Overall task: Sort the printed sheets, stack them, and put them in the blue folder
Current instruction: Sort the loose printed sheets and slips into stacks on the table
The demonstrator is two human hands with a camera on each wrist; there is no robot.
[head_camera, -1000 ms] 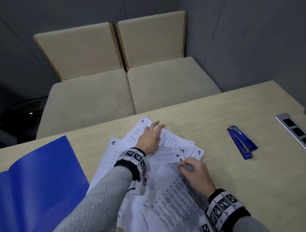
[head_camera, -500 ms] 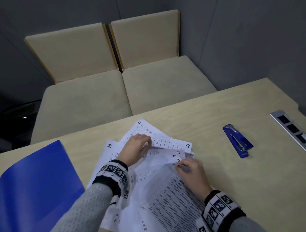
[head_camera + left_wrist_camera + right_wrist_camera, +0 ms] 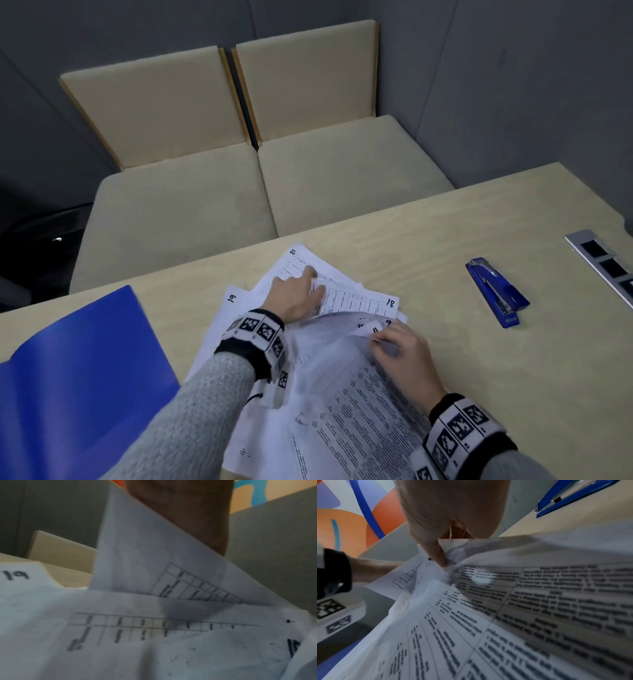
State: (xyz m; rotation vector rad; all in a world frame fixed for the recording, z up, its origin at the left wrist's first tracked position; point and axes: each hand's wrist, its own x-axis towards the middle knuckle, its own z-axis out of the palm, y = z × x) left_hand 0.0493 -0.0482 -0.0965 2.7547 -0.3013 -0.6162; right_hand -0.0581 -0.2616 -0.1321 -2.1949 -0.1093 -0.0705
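Note:
Printed sheets (image 3: 356, 414) lie fanned in a loose pile on the wooden table (image 3: 445, 240), with handwritten numbers 21, 19 and 18 on their corners. My left hand (image 3: 308, 284) reaches over the far sheets with fingers stretched onto the sheet marked 21. In the left wrist view one tabled sheet (image 3: 154, 555) stands tilted up against the underside of that hand (image 3: 185, 513). My right hand (image 3: 387, 342) pinches the raised corners of several near sheets, its thumb (image 3: 436, 555) on top. The open blue folder (image 3: 85, 370) lies at the left.
A blue stapler (image 3: 496, 294) lies on the table to the right of the pile. A metal socket panel (image 3: 603, 263) is set into the table at the far right edge. Two beige cushioned seats (image 3: 260, 192) stand behind the table's far edge.
My left hand's fingers were curled on the far sheets half a second ago and are stretched forward again now. My right hand keeps its pinch on the lifted corners.

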